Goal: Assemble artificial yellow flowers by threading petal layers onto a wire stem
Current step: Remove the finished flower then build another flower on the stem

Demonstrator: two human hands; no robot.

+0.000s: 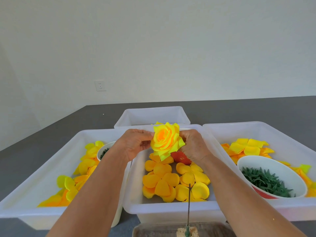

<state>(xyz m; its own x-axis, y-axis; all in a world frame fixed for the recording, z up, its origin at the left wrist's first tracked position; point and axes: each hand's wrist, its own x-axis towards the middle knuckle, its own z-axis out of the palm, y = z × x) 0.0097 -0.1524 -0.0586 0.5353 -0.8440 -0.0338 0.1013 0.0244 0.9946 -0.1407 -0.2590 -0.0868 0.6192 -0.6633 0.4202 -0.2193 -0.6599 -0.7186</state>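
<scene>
An assembled yellow flower with an orange centre is held up above the middle white bin. My left hand pinches its left petals. On the other side, my right hand grips it from the right and behind. Loose orange-yellow petal layers lie in the middle bin below. A thin wire stem stands upright in a block with a green base at the near edge, with nothing threaded on it.
A left bin holds yellow petals and a white bowl of green pieces. The right bin has more petals and a white bowl of green calyx pieces. Another white bin sits behind. A red item lies in the middle bin.
</scene>
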